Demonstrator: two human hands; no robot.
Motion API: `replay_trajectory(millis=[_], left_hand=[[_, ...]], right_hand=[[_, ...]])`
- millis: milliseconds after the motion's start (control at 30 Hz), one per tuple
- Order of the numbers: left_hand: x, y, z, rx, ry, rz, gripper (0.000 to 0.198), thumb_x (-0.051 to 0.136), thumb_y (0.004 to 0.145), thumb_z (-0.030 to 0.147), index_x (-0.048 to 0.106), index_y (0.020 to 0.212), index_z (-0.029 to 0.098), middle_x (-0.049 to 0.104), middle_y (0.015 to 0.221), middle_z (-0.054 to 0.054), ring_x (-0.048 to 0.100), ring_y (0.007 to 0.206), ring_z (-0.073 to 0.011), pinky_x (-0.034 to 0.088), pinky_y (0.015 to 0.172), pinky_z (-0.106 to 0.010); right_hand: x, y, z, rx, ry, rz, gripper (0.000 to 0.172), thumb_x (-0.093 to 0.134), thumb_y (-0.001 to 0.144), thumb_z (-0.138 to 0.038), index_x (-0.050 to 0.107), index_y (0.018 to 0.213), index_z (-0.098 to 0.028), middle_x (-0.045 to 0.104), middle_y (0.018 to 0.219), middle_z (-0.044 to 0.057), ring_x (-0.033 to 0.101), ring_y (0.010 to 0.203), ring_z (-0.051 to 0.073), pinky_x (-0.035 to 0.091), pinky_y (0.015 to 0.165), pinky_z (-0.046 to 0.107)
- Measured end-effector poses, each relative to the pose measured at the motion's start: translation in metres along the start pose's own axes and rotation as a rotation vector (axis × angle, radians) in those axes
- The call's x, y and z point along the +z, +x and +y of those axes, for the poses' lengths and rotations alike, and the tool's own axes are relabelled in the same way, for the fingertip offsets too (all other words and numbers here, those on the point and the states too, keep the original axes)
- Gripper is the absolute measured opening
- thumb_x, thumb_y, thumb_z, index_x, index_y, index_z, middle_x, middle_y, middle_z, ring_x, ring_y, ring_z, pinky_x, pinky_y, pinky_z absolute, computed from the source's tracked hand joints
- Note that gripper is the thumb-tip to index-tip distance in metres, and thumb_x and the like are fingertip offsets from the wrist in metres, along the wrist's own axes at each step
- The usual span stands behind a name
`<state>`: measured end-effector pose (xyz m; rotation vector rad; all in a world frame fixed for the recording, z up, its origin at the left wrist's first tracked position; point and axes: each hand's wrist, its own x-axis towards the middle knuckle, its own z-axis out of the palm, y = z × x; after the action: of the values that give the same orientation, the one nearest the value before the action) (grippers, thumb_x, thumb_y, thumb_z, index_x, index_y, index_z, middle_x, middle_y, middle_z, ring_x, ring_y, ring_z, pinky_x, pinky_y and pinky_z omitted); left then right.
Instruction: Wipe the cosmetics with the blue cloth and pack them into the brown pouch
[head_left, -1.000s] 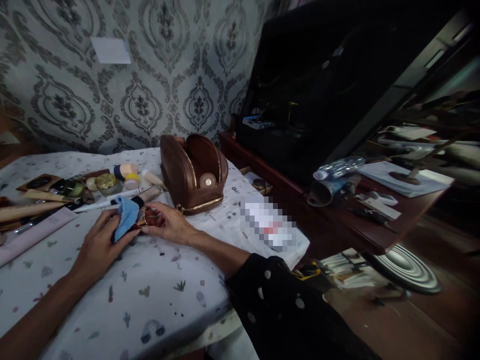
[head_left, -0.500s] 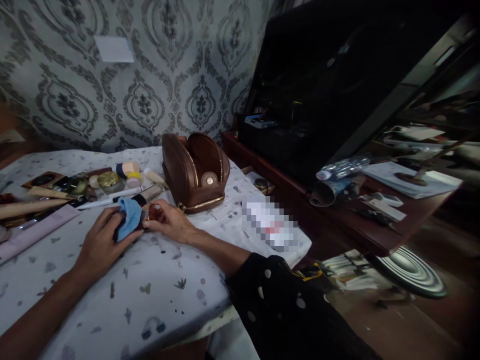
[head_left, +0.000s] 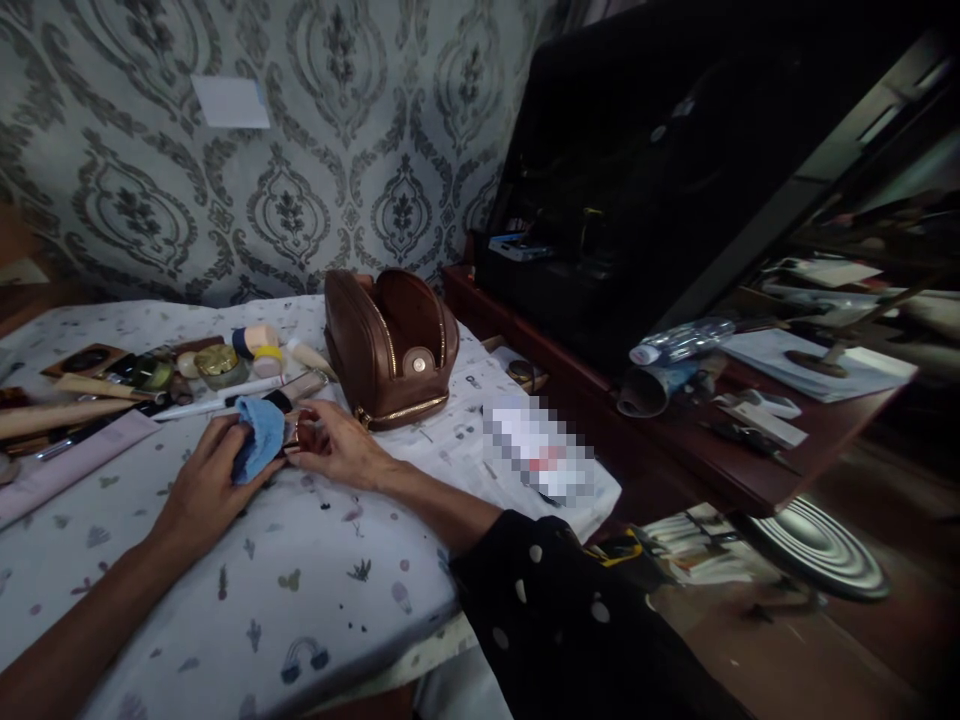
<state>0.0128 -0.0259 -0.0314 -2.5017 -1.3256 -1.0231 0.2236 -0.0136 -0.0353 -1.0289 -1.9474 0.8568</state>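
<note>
A blue cloth (head_left: 261, 432) is bunched in my left hand (head_left: 206, 472), whose fingers are closed around it. Just to its right, my right hand (head_left: 339, 446) pinches a small, shiny copper-coloured item (head_left: 293, 434), which touches the cloth. Its kind is mostly hidden by the fingers. Behind my hands stands a brown leather toiletry bag (head_left: 360, 345) with its gold zip undone and its front flap lowered. Makeup items lie beyond the left hand: a glass jar with a gold lid (head_left: 216, 362), a yellow-banded jar (head_left: 267, 362) and a pale lilac tube (head_left: 82, 462).
A patterned white cloth (head_left: 300, 600) covers the table. To the right, a large dark television (head_left: 637, 180) stands on a red-brown cabinet holding a plastic bottle (head_left: 682, 342) and papers (head_left: 825, 365). A blurred-out white object (head_left: 536, 450) lies at the table's right edge.
Both hands stay nearly in place, with the blue cloth shifted slightly against the copper-coloured item. The camera view has moved very slightly.
</note>
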Motion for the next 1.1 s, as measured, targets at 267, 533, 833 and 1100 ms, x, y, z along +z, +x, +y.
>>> replay_trajectory(millis=[267,533,833,1100], left_hand=[[-0.003,0.000,0.004,0.030,0.006,0.040,0.023,0.050,0.094,0.043,0.057,0.107,0.024,0.058,0.110,-0.010,0.062,0.101,-0.0260,0.052,0.085,-0.037],[-0.002,0.000,0.003,0.015,-0.039,-0.003,0.035,0.052,0.090,0.051,0.061,0.108,0.022,0.058,0.110,-0.011,0.062,0.098,-0.0270,0.054,0.082,-0.038],[-0.001,-0.001,-0.001,0.019,-0.035,-0.013,0.037,0.051,0.092,0.049,0.059,0.114,0.022,0.058,0.113,-0.012,0.061,0.101,-0.0281,0.052,0.084,-0.038],[-0.011,0.000,0.003,0.080,-0.098,0.008,0.021,0.046,0.096,0.031,0.060,0.103,0.017,0.058,0.108,-0.010,0.061,0.098,-0.0228,0.048,0.086,-0.031]], right_hand=[[0.002,0.001,-0.001,0.085,0.024,0.008,0.060,0.075,0.079,-0.038,0.050,0.130,-0.020,0.064,0.096,0.002,0.061,0.078,0.014,0.048,0.072,0.026],[0.000,0.002,-0.004,0.100,-0.015,0.006,0.043,0.070,0.084,-0.043,0.056,0.117,-0.018,0.062,0.093,0.001,0.058,0.075,0.012,0.046,0.070,0.025],[0.002,0.001,0.006,-0.012,0.026,-0.011,0.074,0.076,0.078,-0.037,0.041,0.140,-0.021,0.063,0.113,0.008,0.060,0.076,0.012,0.052,0.076,0.030],[0.001,0.000,0.000,0.068,0.060,0.021,0.057,0.075,0.079,-0.038,0.052,0.127,-0.019,0.064,0.099,0.003,0.058,0.070,0.011,0.048,0.067,0.024]])
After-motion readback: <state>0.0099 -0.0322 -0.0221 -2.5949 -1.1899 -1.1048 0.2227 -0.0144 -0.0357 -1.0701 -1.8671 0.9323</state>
